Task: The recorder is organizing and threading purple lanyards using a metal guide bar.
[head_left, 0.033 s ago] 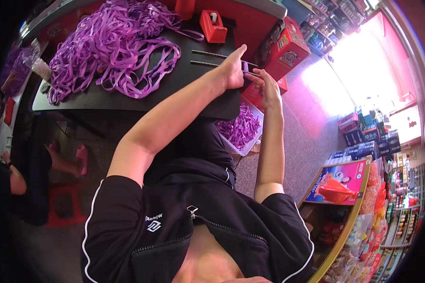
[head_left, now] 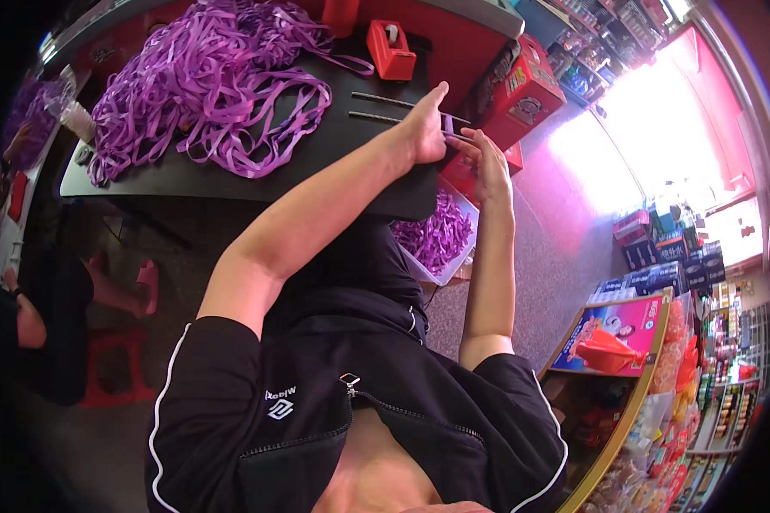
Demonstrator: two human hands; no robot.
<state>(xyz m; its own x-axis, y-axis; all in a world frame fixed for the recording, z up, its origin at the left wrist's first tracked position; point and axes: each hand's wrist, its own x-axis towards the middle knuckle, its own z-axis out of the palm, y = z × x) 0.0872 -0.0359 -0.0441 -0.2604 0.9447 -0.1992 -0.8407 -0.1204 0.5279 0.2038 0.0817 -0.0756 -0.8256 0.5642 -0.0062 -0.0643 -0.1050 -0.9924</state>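
Two thin twisted metal rods (head_left: 380,98) stick out side by side over the black table's right end. Around their right part sits a short purple ribbon (head_left: 450,125). My left hand (head_left: 426,130) is across the rods just left of this ribbon, open, one digit stretched upward; some of its fingers are hidden behind the hand. From the right my right hand (head_left: 488,166) reaches in with bent fingers, their tips at the ribbon's lower end, closed on it as far as shows. Below the table edge stands a white bin (head_left: 445,275) full of purple ribbon pieces (head_left: 438,231).
A big tangled heap of purple ribbon (head_left: 205,85) covers the table's (head_left: 342,154) left side. A red tape dispenser (head_left: 391,51) stands behind the rods. Red boxes (head_left: 522,90) are at the far right. Another person's arm (head_left: 31,323) and a red stool (head_left: 118,368) are at left.
The whole view has shifted very slightly. My hands and the ribbon on the rods keep nearly the same pose.
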